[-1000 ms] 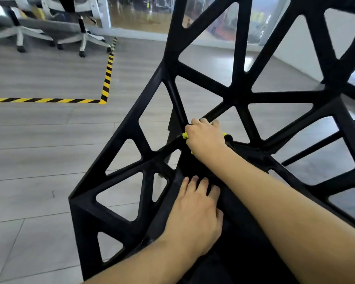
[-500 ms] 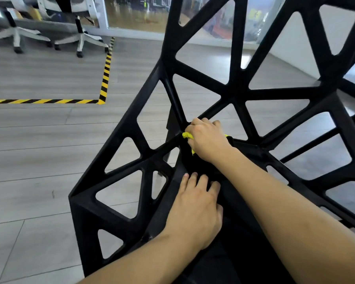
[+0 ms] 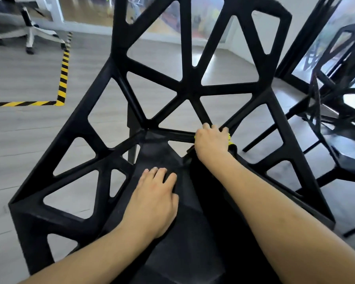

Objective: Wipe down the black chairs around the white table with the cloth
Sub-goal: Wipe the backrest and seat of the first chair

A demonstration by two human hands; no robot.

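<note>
We see a black chair [image 3: 195, 93] filling most of the view, its back and sides made of thick struts joined into triangular openings, its solid seat running toward us at the near edge. The surface looks matte and finely textured. Our right hand [image 3: 212, 142] sits at the far right corner of the seat, where the struts of the back meet it, fingers curled down over a yellow cloth [image 3: 229, 138] and pressing it against the frame; only small yellow edges of the cloth show at either side of the hand. Our left hand [image 3: 154, 199] lies flat on the seat nearer to us, fingers straight and slightly spread, holding nothing. The two hands are well apart along the seat. To the right, a second black chair [image 3: 340, 111] of the same kind stands just beside the first one's side frame, leaving little room there. To the left lies grey plank floor [image 3: 29, 128], marked by yellow and black hazard tape [image 3: 63, 78] turning a corner, and at the far left stands the base of a white office chair [image 3: 31, 33].
</note>
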